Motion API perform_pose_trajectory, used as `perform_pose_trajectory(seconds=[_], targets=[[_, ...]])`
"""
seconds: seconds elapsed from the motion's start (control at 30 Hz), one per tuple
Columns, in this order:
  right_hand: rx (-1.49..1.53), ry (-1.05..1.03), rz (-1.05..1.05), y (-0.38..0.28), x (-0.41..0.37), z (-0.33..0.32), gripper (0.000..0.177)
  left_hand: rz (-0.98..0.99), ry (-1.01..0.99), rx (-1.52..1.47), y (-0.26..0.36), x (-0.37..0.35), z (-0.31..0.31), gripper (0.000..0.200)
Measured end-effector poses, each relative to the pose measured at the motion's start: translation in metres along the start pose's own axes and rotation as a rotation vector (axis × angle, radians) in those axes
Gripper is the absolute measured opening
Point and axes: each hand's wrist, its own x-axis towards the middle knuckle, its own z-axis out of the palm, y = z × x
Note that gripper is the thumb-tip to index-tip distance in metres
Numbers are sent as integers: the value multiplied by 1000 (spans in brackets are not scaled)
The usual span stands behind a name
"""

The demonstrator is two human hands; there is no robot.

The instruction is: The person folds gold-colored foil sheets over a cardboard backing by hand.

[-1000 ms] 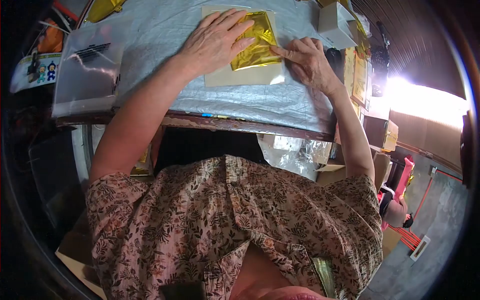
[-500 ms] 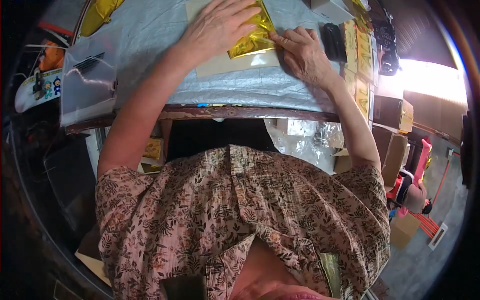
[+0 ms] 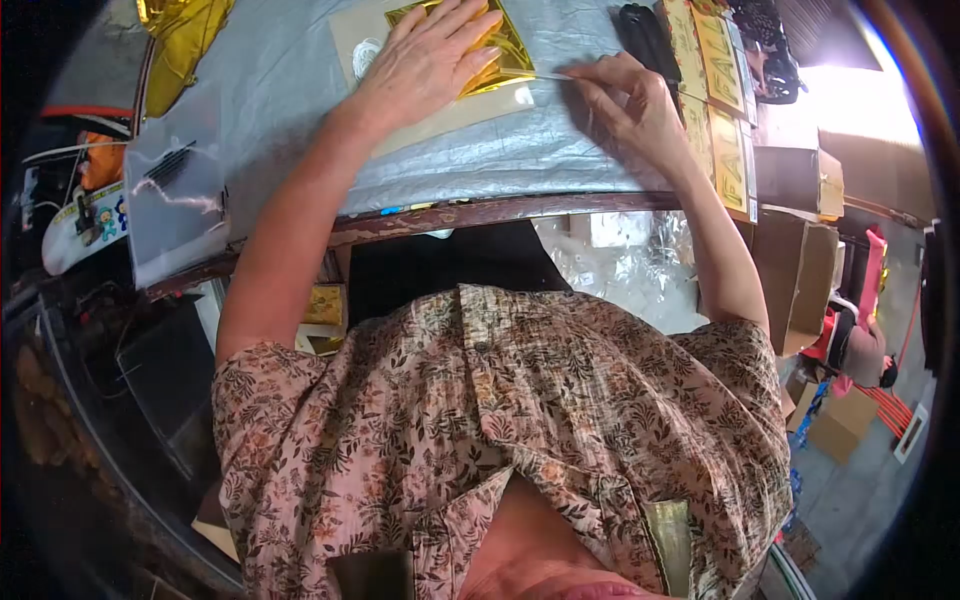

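My left hand (image 3: 425,62) lies flat with its fingers stretched out, pressing on a shiny gold foil packet (image 3: 515,55). Beneath the packet is a beige board (image 3: 400,133) on the covered tabletop, and a white coil-like patch (image 3: 366,56) shows beside my fingers. A thin pale strip (image 3: 545,76) runs taut from the packet's right side. Its far end is pinched between the thumb and fingers of my right hand (image 3: 632,98), which hovers close over the table.
Yellow printed boxes (image 3: 722,70) and a black case (image 3: 650,42) line the table's right side. Gold foil material (image 3: 185,60) and a clear plastic sheet (image 3: 170,215) lie at the left. Cardboard boxes (image 3: 795,270) stand at the right, with another person (image 3: 862,350) beyond.
My right hand has drawn away from the packet to the right, and the pale strip now spans the gap. My left hand still presses on the packet. The view has shifted slightly.
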Motion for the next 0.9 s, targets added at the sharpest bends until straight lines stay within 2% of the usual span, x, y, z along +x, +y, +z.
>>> perform_pose_trajectory(seconds=[0.1,0.17,0.23,0.33,0.43,0.63,0.73,0.83,0.9], targets=[[-3,25,-52,3,-7,-1,18,7,16,-34,-4,0,5,54],[-32,30,-84,2,-7,-2,18,54,47,45,-6,-1,10,55],[-55,-92,-74,-4,-4,-7,19,49,59,30,-8,-1,13,54],[-185,-143,-192,-3,4,-11,19,20,48,2,-6,-1,11,55],[-167,-152,-194,-9,10,-9,19,-3,14,-20,-3,0,5,55],[-43,-164,3,-21,5,2,20,-23,10,-41,-3,0,5,56],[96,-114,-43,-12,1,9,19,-10,15,-41,-4,0,5,56],[110,-99,-85,-7,-1,15,19,-27,-13,-50,1,1,-2,56],[81,-152,0,-13,-5,11,20,-48,-32,-70,2,2,-2,56]])
